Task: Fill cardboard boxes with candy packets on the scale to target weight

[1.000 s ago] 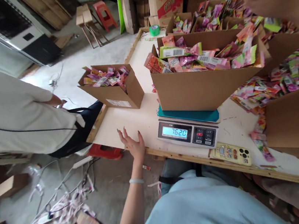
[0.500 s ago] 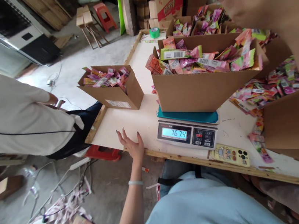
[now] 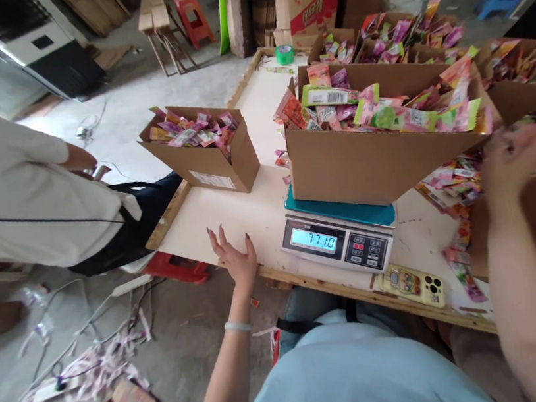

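A cardboard box [image 3: 372, 163] full of small candy packets [image 3: 391, 118] stands on the teal platform of a digital scale [image 3: 338, 241], whose display reads about 771.0. My left hand [image 3: 236, 258] rests at the table's front edge, left of the scale, fingers spread and holding nothing. On the right, my right hand [image 3: 515, 153] is over a heap of loose packets [image 3: 459, 181], above another cardboard box [image 3: 531, 230]. Motion smears its fingers, so whether it holds a packet cannot be made out.
A smaller box of packets [image 3: 212, 159] sits on the table's left part. A phone in a yellow case [image 3: 412, 285] lies by the front edge. Green tape [image 3: 284, 55] and more filled boxes [image 3: 519, 72] stand farther back. A person in a white shirt [image 3: 20, 176] is at the left.
My right hand has come down from the upper right to the loose packets. Another green packet lies atop the box on the scale, and the reading rose from about 767.4. My left hand stays put.
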Demonstrator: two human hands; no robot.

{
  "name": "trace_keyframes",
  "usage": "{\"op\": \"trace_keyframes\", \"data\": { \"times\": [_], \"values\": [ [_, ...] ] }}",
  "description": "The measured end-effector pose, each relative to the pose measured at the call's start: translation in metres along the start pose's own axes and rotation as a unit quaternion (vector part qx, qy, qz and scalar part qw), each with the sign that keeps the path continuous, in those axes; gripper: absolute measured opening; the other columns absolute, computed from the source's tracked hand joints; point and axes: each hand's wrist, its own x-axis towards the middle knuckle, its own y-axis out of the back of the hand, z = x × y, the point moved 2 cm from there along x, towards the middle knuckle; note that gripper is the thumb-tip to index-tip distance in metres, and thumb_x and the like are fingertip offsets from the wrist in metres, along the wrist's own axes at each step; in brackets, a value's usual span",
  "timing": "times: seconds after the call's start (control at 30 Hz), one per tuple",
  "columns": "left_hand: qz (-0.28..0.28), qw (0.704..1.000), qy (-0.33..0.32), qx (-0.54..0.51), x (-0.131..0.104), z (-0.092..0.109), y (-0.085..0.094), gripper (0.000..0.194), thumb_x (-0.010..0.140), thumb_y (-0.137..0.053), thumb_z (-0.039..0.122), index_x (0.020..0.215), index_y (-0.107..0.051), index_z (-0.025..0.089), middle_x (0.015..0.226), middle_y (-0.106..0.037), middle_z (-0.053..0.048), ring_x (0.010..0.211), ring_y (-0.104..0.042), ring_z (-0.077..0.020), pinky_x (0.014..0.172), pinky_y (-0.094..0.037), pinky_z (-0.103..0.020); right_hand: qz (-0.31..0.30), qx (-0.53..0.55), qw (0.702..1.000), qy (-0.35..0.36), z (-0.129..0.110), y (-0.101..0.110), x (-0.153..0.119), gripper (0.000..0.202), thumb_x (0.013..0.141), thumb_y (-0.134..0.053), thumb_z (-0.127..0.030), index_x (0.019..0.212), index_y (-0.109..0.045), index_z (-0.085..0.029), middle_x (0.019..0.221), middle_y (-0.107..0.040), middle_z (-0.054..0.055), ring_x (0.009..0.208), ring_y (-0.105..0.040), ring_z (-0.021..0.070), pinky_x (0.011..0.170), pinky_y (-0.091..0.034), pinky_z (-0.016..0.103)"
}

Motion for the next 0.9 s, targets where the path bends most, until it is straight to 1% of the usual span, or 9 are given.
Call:
{"op": "trace_keyframes", "data": {
  "times": [0.03,0.1,0.17,0.3,0.4,0.5,0.67,0.8,0.9],
  "values": [
    [-0.004,1.0,-0.001,-0.002,0.0,0.0,0.0,0.074,0.097,-0.063,0.038,0.16,-0.034,0.011,0.17,-0.022,-0.03,0.164,-0.021,-0.0386,0.13,-0.029,-0.058,-0.033,-0.029,0.999,-0.027,0.024,-0.018,-0.024,0.063,0.099,-0.05,-0.042,0.15,-0.039,-0.008,0.151,-0.037,0.032,0.151,-0.037,0.0329,0.127,-0.027,0.052],
    [-0.011,1.0,-0.002,-0.003,-0.001,0.0,0.0,0.073,0.097,-0.062,0.037,0.159,-0.034,0.011,0.17,-0.022,-0.03,0.164,-0.022,-0.0377,0.13,-0.029,-0.057,-0.107,-0.07,0.99,-0.065,0.062,-0.049,-0.065,0.082,0.082,-0.074,-0.043,0.148,-0.043,-0.006,0.156,-0.03,0.037,0.154,-0.027,0.0424,0.128,-0.022,0.058],
    [-0.016,1.0,0.003,0.002,-0.001,0.0,0.0,0.073,0.097,-0.062,0.036,0.159,-0.034,0.012,0.171,-0.021,-0.03,0.164,-0.021,-0.0374,0.13,-0.029,-0.057,-0.15,-0.1,0.981,-0.076,0.084,-0.069,-0.087,0.076,0.081,-0.072,-0.046,0.144,-0.049,-0.009,0.161,-0.024,0.035,0.155,-0.022,0.0431,0.128,-0.019,0.059],
    [-0.007,1.0,0.027,0.008,-0.002,0.001,0.0,0.074,0.096,-0.063,0.036,0.16,-0.032,0.013,0.171,-0.021,-0.03,0.165,-0.02,-0.0374,0.131,-0.026,-0.059,-0.146,-0.131,0.979,-0.052,0.098,-0.081,-0.083,0.034,0.094,-0.045,-0.04,0.113,-0.062,-0.017,0.148,-0.04,0.028,0.145,-0.031,0.0372,0.12,-0.023,0.059],
    [0.001,1.0,0.03,0.01,-0.002,0.002,0.001,0.075,0.095,-0.063,0.036,0.16,-0.033,0.012,0.171,-0.022,-0.03,0.164,-0.022,-0.0372,0.131,-0.026,-0.059,-0.159,-0.115,0.981,-0.003,0.099,-0.078,-0.076,0.018,0.091,-0.047,-0.033,0.089,-0.059,-0.019,0.127,-0.05,0.023,0.133,-0.039,0.0347,0.112,-0.029,0.056],
    [-0.006,0.999,0.034,0.007,-0.001,0.002,0.001,0.075,0.094,-0.064,0.036,0.159,-0.034,0.014,0.171,-0.023,-0.029,0.164,-0.023,-0.0368,0.131,-0.027,-0.059,-0.156,-0.087,0.984,0.023,0.1,-0.074,-0.081,0.009,0.085,-0.052,-0.028,0.081,-0.054,-0.02,0.113,-0.052,0.019,0.122,-0.044,0.0331,0.105,-0.034,0.054],
    [-0.015,0.999,0.041,0.009,0.0,0.002,0.0,0.075,0.094,-0.064,0.036,0.159,-0.035,0.014,0.171,-0.024,-0.029,0.163,-0.025,-0.0371,0.13,-0.028,-0.059,-0.055,-0.035,0.998,0.003,0.079,-0.054,-0.064,0.01,0.086,-0.046,-0.022,0.086,-0.056,-0.02,0.095,-0.056,0.016,0.102,-0.054,0.0289,0.102,-0.041,0.048],
    [-0.009,0.999,0.031,0.013,0.0,0.001,-0.001,0.075,0.095,-0.064,0.037,0.16,-0.034,0.014,0.171,-0.024,-0.029,0.164,-0.024,-0.0371,0.13,-0.029,-0.058,0.043,-0.021,0.998,0.03,0.03,-0.024,-0.025,0.034,0.098,-0.035,-0.021,0.116,-0.063,-0.017,0.117,-0.064,0.02,0.114,-0.06,0.0262,0.105,-0.043,0.041],
    [-0.002,1.0,0.021,0.012,-0.002,-0.002,0.0,0.076,0.095,-0.064,0.037,0.16,-0.034,0.012,0.171,-0.023,-0.029,0.164,-0.022,-0.0367,0.13,-0.03,-0.057,0.031,-0.055,0.996,0.062,-0.008,-0.006,-0.012,0.034,0.095,-0.045,-0.011,0.119,-0.068,-0.015,0.124,-0.065,0.022,0.122,-0.062,0.0243,0.109,-0.041,0.038]
  ]
}}
